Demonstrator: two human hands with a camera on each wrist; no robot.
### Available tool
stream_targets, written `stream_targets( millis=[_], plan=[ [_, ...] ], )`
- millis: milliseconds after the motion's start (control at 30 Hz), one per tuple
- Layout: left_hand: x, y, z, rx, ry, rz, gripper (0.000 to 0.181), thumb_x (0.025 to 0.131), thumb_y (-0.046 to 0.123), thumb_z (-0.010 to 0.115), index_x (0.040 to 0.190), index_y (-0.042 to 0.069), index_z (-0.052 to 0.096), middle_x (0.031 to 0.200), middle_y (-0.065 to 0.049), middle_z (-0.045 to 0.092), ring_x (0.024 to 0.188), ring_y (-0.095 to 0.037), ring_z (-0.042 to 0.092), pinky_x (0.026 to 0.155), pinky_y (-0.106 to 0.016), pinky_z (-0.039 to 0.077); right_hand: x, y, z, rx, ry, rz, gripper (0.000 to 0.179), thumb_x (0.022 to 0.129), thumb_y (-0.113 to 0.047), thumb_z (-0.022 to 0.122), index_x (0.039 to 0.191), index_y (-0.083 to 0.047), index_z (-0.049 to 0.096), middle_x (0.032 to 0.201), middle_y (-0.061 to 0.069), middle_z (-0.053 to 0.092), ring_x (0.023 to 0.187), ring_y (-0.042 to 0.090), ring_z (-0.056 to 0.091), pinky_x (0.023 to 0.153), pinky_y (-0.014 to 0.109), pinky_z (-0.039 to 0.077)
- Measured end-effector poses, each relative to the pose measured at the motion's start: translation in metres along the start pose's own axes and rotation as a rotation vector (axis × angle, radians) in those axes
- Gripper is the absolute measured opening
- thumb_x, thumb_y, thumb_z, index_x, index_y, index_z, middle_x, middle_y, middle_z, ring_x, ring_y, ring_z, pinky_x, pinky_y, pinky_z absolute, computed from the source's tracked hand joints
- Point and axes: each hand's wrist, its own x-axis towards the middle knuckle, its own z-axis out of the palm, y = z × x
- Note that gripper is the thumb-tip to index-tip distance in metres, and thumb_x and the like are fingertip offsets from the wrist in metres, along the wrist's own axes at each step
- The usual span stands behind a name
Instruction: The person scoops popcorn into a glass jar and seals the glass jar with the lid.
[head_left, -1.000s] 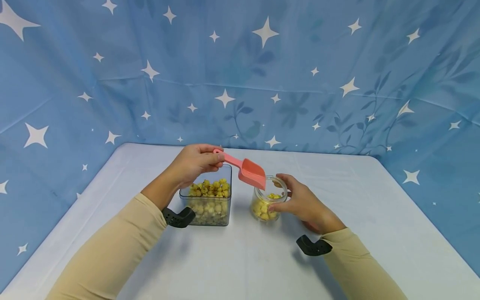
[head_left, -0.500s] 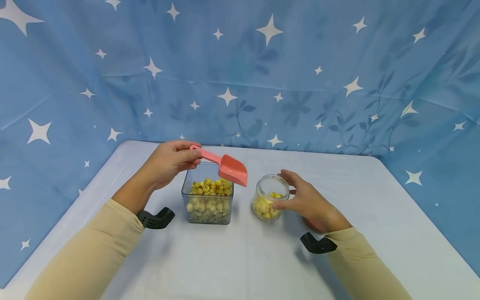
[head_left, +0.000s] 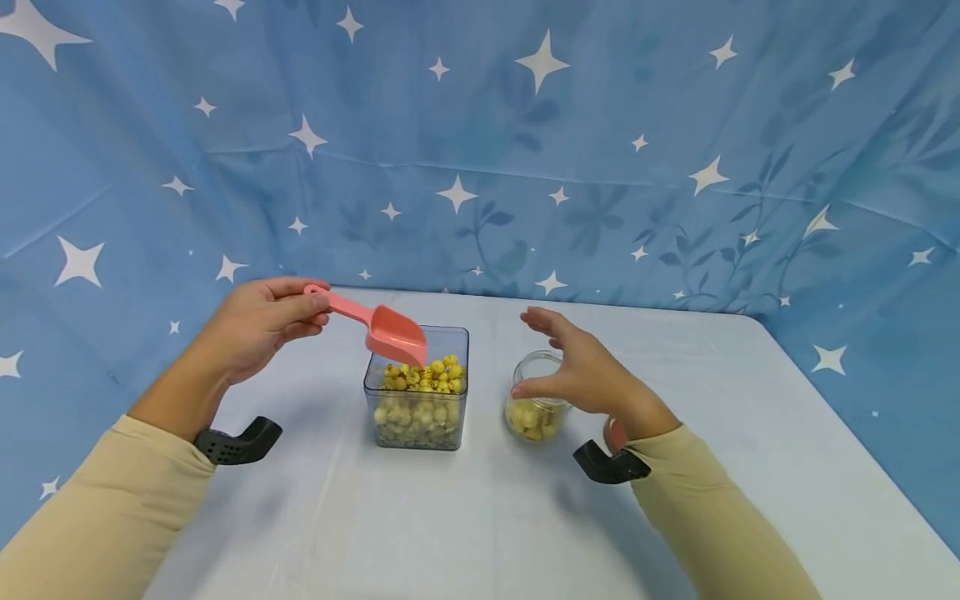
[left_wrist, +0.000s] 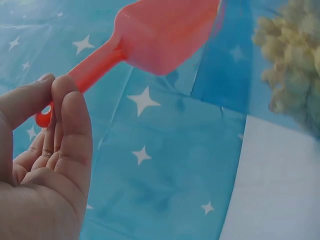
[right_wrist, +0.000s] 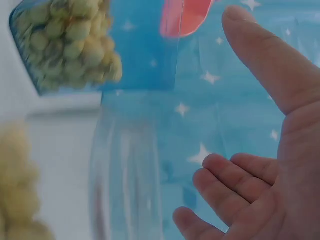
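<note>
My left hand [head_left: 262, 325] pinches the end of a pink scoop's handle between thumb and fingers. The scoop [head_left: 393, 335] hangs over the back left of a clear square container [head_left: 416, 421], its bowl holding nothing visible. Yellow popcorn [head_left: 423, 375] partly fills that container. To its right stands an open glass jar [head_left: 534, 417] with some popcorn in its lower part. My right hand [head_left: 581, 367] is above and beside the jar, thumb and fingers spread apart, hiding part of its rim. In the right wrist view nothing lies between those fingers, and the jar's glass wall [right_wrist: 127, 175] is beside them.
A reddish round object [head_left: 615, 435] lies on the table behind my right wrist, mostly hidden. A white cloth covers the table [head_left: 420, 525]. Behind it hangs a blue curtain [head_left: 480, 125] with white stars.
The left hand has carried the scoop left, from over the jar to over the square container. My right hand has let go of the jar and lifted off it.
</note>
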Motion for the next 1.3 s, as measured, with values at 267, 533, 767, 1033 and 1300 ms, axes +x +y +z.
stream_targets(
  millis=[267, 533, 767, 1033, 1300],
  plan=[
    [-0.003, 0.008, 0.0, 0.263, 0.041, 0.017, 0.048, 0.1, 0.02, 0.065, 0.134, -0.012, 0.052, 0.097, 0.002, 0.069, 0.087, -0.009, 0.068, 0.082, -0.024, 0.056, 0.027, -0.02, 0.018, -0.037, -0.092, -0.037, 0.107, 0.074, -0.031, 0.092, 0.156, -0.003, 0.029, 0.157, 0.009, 0.038, 0.143, 0.026, 0.036, 0.113, 0.048, 0.034],
    [0.001, 0.026, 0.022, 0.531, 0.03, -0.013, 0.046, 0.095, 0.034, 0.071, 0.127, 0.001, 0.064, 0.105, -0.01, 0.072, 0.088, -0.018, 0.07, 0.086, -0.04, 0.055, 0.044, -0.03, 0.036, -0.031, -0.215, 0.017, 0.115, 0.075, -0.037, 0.09, 0.159, -0.005, 0.019, 0.162, 0.007, 0.027, 0.147, 0.024, 0.028, 0.116, 0.044, 0.031],
    [0.006, 0.03, 0.04, 0.65, -0.001, -0.041, 0.042, 0.096, 0.033, 0.069, 0.126, 0.003, 0.065, 0.1, -0.007, 0.072, 0.087, -0.02, 0.068, 0.072, -0.035, 0.052, 0.048, -0.03, 0.042, -0.013, -0.26, 0.045, 0.114, 0.077, -0.036, 0.089, 0.159, -0.003, 0.017, 0.162, 0.009, 0.027, 0.147, 0.022, 0.029, 0.116, 0.041, 0.029],
    [0.017, 0.028, 0.056, 0.762, -0.025, 0.004, 0.033, 0.097, 0.022, 0.067, 0.121, 0.0, 0.068, 0.096, -0.008, 0.073, 0.083, -0.019, 0.068, 0.066, -0.034, 0.051, 0.049, -0.03, 0.042, -0.004, -0.253, 0.031, 0.113, 0.077, -0.036, 0.089, 0.158, -0.001, 0.019, 0.16, 0.013, 0.03, 0.146, 0.024, 0.032, 0.116, 0.041, 0.03],
    [0.029, 0.015, 0.053, 0.773, -0.062, -0.052, 0.031, 0.098, 0.02, 0.065, 0.119, -0.002, 0.067, 0.085, -0.005, 0.073, 0.081, -0.02, 0.066, 0.069, -0.034, 0.052, 0.049, -0.03, 0.043, 0.009, -0.256, 0.047, 0.111, 0.079, -0.037, 0.088, 0.159, -0.002, 0.019, 0.16, 0.011, 0.03, 0.146, 0.023, 0.031, 0.116, 0.04, 0.03]
  ],
)
